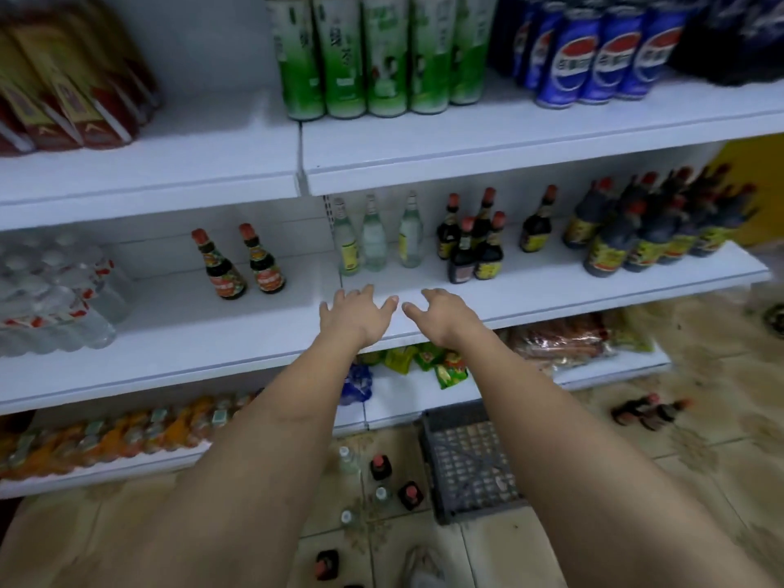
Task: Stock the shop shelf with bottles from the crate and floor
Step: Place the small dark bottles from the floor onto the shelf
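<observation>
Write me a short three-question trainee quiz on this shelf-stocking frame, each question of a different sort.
1. True or false: the left hand grips a bottle.
2. How many clear glass bottles with pale labels stand on the white middle shelf?
   A. one  B. three  C. five
3. Fill in: the dark plastic lattice crate sits on the ____.

Key
1. False: the left hand and right hand are both empty, fingers spread over the shelf edge.
2. B.
3. Floor, beside loose dark bottles with red caps.
</observation>
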